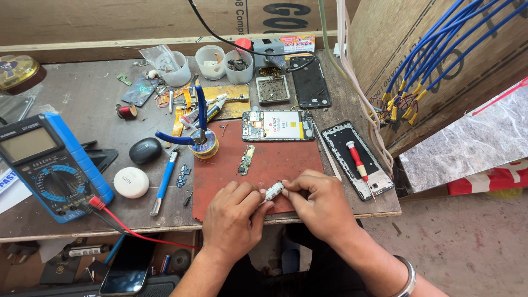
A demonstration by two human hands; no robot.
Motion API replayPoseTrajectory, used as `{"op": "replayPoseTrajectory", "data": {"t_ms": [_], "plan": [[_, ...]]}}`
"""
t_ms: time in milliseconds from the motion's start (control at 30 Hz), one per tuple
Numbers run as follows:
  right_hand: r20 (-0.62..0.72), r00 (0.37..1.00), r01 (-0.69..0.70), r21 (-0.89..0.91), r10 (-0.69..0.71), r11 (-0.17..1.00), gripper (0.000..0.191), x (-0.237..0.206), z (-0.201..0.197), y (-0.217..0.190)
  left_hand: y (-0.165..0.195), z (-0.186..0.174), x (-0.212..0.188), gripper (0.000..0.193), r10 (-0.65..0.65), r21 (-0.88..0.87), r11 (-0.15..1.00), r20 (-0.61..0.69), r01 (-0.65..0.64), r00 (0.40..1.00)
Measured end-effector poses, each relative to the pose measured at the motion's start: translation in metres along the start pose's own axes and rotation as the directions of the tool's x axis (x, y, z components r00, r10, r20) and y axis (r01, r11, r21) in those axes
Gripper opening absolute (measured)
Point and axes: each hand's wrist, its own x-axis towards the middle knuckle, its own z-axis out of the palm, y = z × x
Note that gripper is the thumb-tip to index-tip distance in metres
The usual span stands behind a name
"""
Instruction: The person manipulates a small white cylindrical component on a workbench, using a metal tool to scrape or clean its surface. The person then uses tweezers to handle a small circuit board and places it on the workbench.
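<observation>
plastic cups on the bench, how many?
3, in a row at the bench's back edge: left cup with a clear bag, middle cup, right cup.

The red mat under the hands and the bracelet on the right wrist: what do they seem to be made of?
The red mat looks like rubber or silicone, matte: a dull, even brick-red surface with no shine and a slightly worn edge. The bracelet looks like polished metal, probably steel or silver: a smooth grey band with bright highlights. The small white part pinched between both hands looks like plastic, though it is too small to be sure.
</observation>
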Motion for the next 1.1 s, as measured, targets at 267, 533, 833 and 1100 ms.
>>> {"op": "replayPoseTrajectory", "data": {"t_ms": [267,533,833,1100], "plan": [[-0.027,0.996,0.080,-0.031,-0.081,0.996,0.008,-0.011,-0.003,-0.002,0.006,0.001,-0.001,0.015,-0.074,0.063,0.995,-0.003,0.074,0.997],[-0.066,0.996,0.061,-0.035,-0.064,0.997,0.008,-0.012,0.002,-0.004,0.003,0.000,0.000,0.014,-0.045,-0.030,0.999,-0.003,0.045,0.999],[-0.034,0.992,0.121,-0.018,-0.122,0.992,0.006,-0.005,0.002,-0.002,0.002,0.000,-0.001,0.013,-0.016,-0.022,1.000,-0.003,0.016,1.000],[-0.026,0.998,0.051,-0.033,-0.052,0.998,0.008,-0.010,0.000,-0.004,0.003,0.000,-0.001,0.013,-0.049,-0.045,0.998,0.010,0.049,0.999]]}}
